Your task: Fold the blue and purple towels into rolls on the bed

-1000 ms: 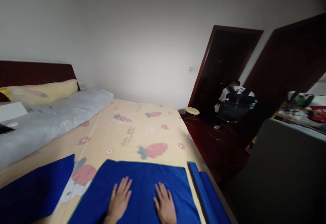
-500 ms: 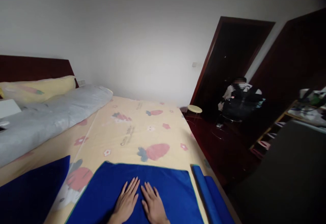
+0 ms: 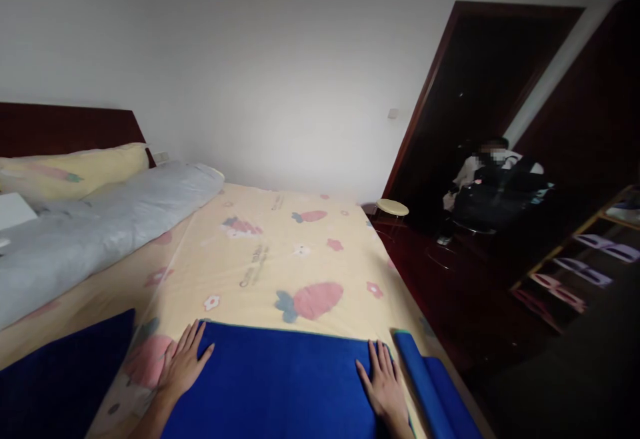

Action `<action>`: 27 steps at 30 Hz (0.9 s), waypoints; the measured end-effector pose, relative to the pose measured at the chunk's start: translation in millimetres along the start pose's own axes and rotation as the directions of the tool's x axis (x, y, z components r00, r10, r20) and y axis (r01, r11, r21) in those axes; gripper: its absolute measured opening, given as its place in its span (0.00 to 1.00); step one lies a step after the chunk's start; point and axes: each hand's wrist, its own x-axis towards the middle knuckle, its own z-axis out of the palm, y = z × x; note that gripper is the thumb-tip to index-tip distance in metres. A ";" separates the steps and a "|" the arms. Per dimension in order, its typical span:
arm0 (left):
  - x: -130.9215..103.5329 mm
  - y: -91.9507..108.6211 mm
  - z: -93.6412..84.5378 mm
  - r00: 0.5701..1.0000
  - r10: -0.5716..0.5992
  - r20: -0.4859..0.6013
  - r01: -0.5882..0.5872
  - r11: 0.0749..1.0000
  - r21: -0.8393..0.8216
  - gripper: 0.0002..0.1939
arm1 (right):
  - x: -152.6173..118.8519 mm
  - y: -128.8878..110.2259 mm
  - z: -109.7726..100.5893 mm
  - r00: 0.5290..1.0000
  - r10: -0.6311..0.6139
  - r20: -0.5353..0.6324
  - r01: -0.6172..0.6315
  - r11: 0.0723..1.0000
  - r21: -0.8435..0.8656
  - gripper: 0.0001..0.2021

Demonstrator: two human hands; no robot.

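Observation:
A blue cloth [image 3: 280, 379] with a thin green edge lies spread flat on the bed, its near side cut off by the frame. My left hand [image 3: 184, 362] rests at its far left corner, fingers stretched out, partly over the printed sheet. At the far right corner lies my right hand [image 3: 384, 382], palm down with fingers extended. Neither hand grips anything. Just right of my right hand are rolled or folded blue cloths [image 3: 425, 379]. Another dark blue cloth [image 3: 65, 372] lies to the left.
The bed sheet [image 3: 280, 246] is yellow with carrot and flower prints. A grey quilt [image 3: 115, 212] and a yellow pillow [image 3: 80, 172] lie by the headboard [image 3: 70, 129]. Past the bed stand a round stool [image 3: 393, 208], a seated person [image 3: 467, 172] and a shoe rack [image 3: 565, 252].
My hands have moved apart from the middle of the cloth, the left one to the far left corner, the right one to the far right corner. The view has shifted slightly.

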 end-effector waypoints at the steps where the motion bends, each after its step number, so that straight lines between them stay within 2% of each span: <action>1: 3.2 0.4 -3.2 1.000 0.000 0.023 0.000 1.000 0.003 0.36 | 1.3 0.7 0.6 1.000 0.004 0.012 -0.004 1.000 -0.003 0.44; 4: 8.4 12.7 -13.7 0.996 -0.047 0.073 0.043 0.998 0.055 0.35 | 7.1 -4.1 -3.3 0.997 0.064 0.035 -0.063 0.998 -0.024 0.42; 6: 0.3 41.9 -15.1 0.999 -0.047 -0.013 0.047 0.997 0.061 0.32 | 7.6 -27.4 -9.3 0.993 0.112 -0.024 -0.113 0.993 -0.028 0.37; 7: -7.9 64.0 -12.8 0.997 -0.001 -0.073 0.004 0.999 0.043 0.31 | 5.6 -47.5 -12.2 0.994 0.089 -0.060 -0.089 0.996 -0.005 0.34; 8: -18.3 89.8 -8.8 0.987 0.098 -0.128 -0.097 0.995 0.017 0.30 | 2.0 -72.2 -14.3 0.995 0.033 -0.095 -0.030 0.999 0.031 0.30; 9: -29.5 117.3 -3.5 0.961 0.231 -0.149 -0.236 0.972 -0.015 0.30 | -2.8 -99.7 -15.4 0.990 -0.096 -0.104 0.106 0.990 0.094 0.28; 11: -49.1 167.7 7.4 0.866 0.490 -0.101 -0.498 0.863 -0.088 0.29 | -13.5 -152.0 -15.2 0.922 -0.381 -0.070 0.386 0.889 0.248 0.26; 13: -57.4 195.2 13.9 0.819 0.572 -0.053 -0.573 0.808 -0.139 0.29 | -19.8 -181.5 -14.3 0.887 -0.460 -0.040 0.447 0.833 0.326 0.25; 14: -56.0 196.3 14.4 0.825 0.564 -0.031 -0.562 0.813 -0.153 0.29 | -19.7 -182.8 -14.6 0.892 -0.452 -0.021 0.433 0.839 0.330 0.25; 16: -43.6 173.4 10.7 0.888 0.460 0.006 -0.455 0.878 -0.147 0.28 | -12.9 -157.8 -16.6 0.936 -0.351 0.022 0.331 0.902 0.277 0.27; 18: -24.6 127.7 4.6 0.960 0.280 0.020 -0.277 0.956 -0.097 0.29 | -1.5 -108.1 -16.9 0.982 -0.179 0.055 0.167 0.970 0.178 0.30; 20: -7.4 77.9 1.4 0.993 0.120 -0.001 -0.120 0.993 -0.018 0.31 | 8.6 -54.7 -11.2 0.999 -0.017 0.044 0.013 0.997 0.080 0.35; 22: 3.6 39.6 3.9 0.999 0.007 -0.044 -0.005 0.999 0.041 0.35 | 14.2 -14.8 1.2 0.998 0.055 0.001 -0.055 0.998 0.018 0.40; 24: 9.1 18.5 9.6 0.997 -0.041 -0.062 0.044 0.997 0.062 0.38 | 16.7 6.2 15.3 0.997 0.069 -0.037 -0.069 0.998 -0.011 0.43; 27: 16.7 10.0 12.3 0.999 -0.049 -0.010 0.050 0.998 0.032 0.40 | 22.1 14.1 24.0 0.997 0.072 -0.007 -0.072 0.997 -0.011 0.44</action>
